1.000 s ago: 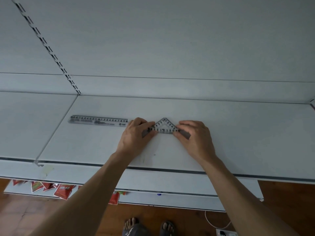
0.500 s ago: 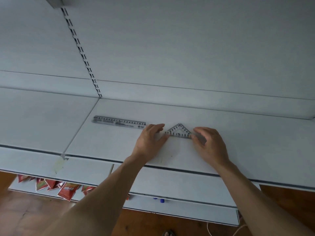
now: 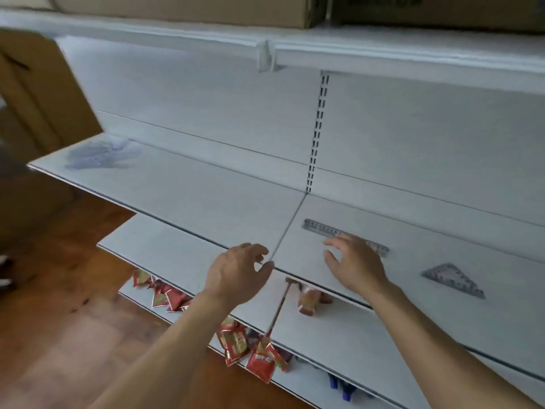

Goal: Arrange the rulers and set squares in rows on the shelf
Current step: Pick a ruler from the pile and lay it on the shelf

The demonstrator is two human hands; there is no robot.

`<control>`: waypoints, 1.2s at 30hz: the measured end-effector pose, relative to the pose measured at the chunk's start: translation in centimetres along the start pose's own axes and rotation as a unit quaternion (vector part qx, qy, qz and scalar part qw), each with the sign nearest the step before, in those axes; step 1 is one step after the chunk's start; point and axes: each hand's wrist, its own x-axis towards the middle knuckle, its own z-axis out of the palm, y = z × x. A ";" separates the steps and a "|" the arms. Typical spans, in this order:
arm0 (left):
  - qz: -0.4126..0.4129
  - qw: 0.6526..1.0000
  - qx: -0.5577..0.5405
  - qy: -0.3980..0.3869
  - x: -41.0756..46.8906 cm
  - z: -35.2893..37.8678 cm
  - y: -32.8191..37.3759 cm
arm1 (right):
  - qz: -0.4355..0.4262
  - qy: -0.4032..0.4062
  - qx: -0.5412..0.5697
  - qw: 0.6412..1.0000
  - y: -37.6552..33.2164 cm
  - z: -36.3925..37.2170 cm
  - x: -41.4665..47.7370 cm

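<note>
A clear straight ruler point(image 3: 321, 227) lies flat on the white shelf point(image 3: 206, 199), just right of the shelf joint. To its right lies a clear triangular set square point(image 3: 452, 279), in line with it. My right hand point(image 3: 354, 262) hovers open over the ruler's right part and hides some of it. My left hand point(image 3: 236, 271) hangs empty with curled fingers at the shelf's front edge, left of the joint. A blurred pile of clear rulers and set squares point(image 3: 100, 153) rests at the shelf's far left end.
A cardboard box point(image 3: 38, 93) stands at the far left beside the shelf. More boxes point(image 3: 182, 8) sit on the upper shelf. Red packets point(image 3: 259, 357) hang and lie on the lower shelves. Wooden floor shows below left.
Both hands have let go of the set square and drawn back leftward. The view has swung left, so ruler and set square now sit at the right and the far pile appears.
</note>
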 end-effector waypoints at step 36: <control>-0.215 0.972 0.036 0.085 10.1 -22.6 -53.4 | -0.155 -0.123 0.106 0.975 -52.7 32.0 32.9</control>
